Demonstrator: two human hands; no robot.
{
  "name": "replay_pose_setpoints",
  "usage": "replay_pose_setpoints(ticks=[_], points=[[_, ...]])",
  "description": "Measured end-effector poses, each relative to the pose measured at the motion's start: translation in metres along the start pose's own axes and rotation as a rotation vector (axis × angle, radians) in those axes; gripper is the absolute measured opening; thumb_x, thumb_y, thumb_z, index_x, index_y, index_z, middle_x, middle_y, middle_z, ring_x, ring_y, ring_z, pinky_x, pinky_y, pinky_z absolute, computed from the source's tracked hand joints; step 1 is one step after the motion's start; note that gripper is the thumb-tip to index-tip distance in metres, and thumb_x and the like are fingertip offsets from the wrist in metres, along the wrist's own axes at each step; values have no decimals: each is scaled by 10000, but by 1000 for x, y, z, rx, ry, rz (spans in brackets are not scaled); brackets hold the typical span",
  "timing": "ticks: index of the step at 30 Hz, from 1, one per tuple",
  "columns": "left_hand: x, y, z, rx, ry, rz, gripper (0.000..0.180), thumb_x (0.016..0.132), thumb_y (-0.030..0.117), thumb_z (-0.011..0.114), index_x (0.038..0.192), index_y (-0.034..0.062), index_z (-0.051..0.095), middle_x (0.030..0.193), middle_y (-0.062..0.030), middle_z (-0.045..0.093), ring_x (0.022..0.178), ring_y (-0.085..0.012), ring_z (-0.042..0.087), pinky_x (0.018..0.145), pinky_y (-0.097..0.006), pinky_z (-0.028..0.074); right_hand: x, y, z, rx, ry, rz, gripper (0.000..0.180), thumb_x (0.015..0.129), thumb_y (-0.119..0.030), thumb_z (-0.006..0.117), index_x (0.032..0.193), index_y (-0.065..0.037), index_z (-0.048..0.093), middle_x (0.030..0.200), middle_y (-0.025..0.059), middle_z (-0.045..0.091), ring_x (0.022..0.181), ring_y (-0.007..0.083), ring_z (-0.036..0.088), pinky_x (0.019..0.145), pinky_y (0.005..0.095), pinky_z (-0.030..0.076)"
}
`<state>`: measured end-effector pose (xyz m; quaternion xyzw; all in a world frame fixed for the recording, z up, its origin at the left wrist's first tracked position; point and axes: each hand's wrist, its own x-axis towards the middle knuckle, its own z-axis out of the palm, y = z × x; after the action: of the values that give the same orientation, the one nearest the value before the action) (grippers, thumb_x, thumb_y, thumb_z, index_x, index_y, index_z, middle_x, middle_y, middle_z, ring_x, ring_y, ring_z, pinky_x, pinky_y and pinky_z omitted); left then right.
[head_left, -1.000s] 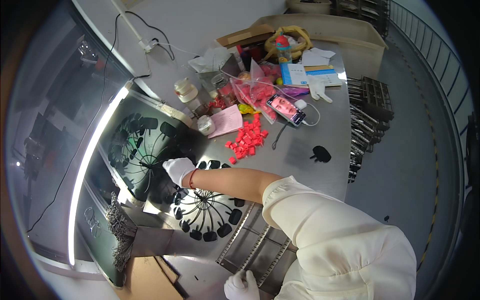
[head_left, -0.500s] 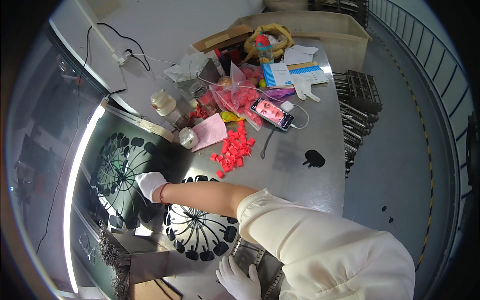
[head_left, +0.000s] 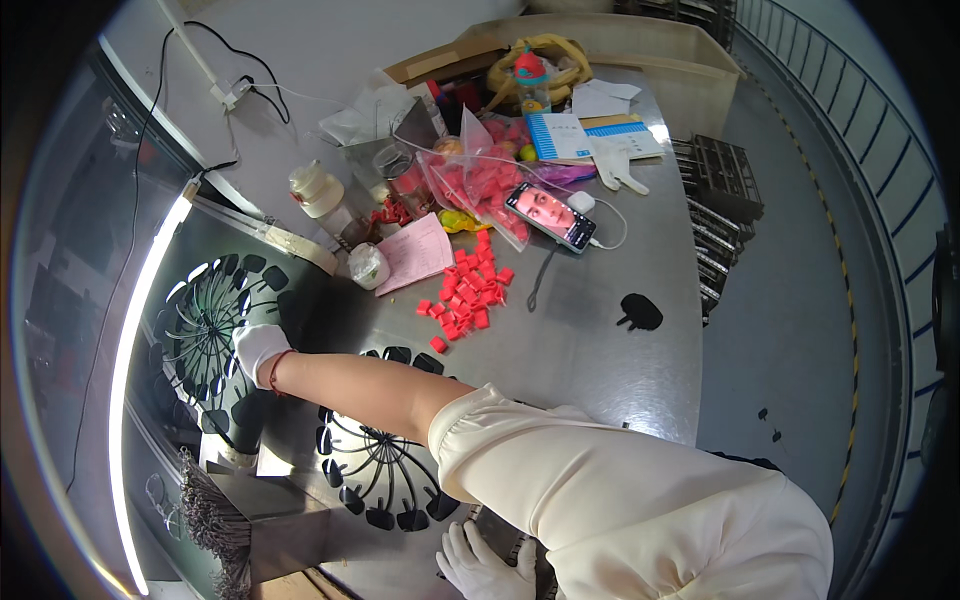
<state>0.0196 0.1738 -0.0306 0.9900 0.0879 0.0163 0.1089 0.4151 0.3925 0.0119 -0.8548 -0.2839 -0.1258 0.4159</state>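
My right arm, in a cream sleeve, reaches across to the left. Its white-gloved hand (head_left: 260, 352) is at a round cluster of black paddle-shaped pieces on thin stems (head_left: 212, 330). Its fingers look curled, and whatever they hold is hidden. A second such black cluster (head_left: 385, 450), spread like wheel spokes, lies under the forearm and is partly covered by it. My left hand (head_left: 478, 565), also white-gloved, rests palm down at the lower edge, fingers apart, over a dark slotted metal strip. One loose black piece (head_left: 640, 312) lies alone on the right of the metal table (head_left: 590, 360).
Small red blocks (head_left: 465, 295) lie heaped mid-table beside a pink paper (head_left: 415, 252). Behind are a phone on a cable (head_left: 552, 215), bags of red pieces (head_left: 480, 180) and jars (head_left: 318, 190). A metal box with wire bundles (head_left: 290, 525) and a bright light tube (head_left: 140, 390) stand left.
My right hand has moved left, further into the left-hand black cluster. The left hand stays low at the front, its fingers slightly more spread. The whole view has shifted a little.
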Motion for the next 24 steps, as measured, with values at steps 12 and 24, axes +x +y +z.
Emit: replay_pose_setpoints(ticks=[12,24], points=[[0,1,0,-20,-15,-32,874,763,307,786,1478,-15,400,1499,-243,453,1418,-407,387,1185,-582,252,13,-9,21,59,53,6,126,878,-106,625,974,-61,694,951,157,747,884,316,745,760,406,594],[0,-1,3,-9,19,-23,819,793,368,728,1460,0,429,1485,-236,479,1408,-411,409,1178,-581,269,9,-4,22,41,42,-5,137,870,-104,649,992,-58,691,957,170,750,891,322,749,757,410,598]])
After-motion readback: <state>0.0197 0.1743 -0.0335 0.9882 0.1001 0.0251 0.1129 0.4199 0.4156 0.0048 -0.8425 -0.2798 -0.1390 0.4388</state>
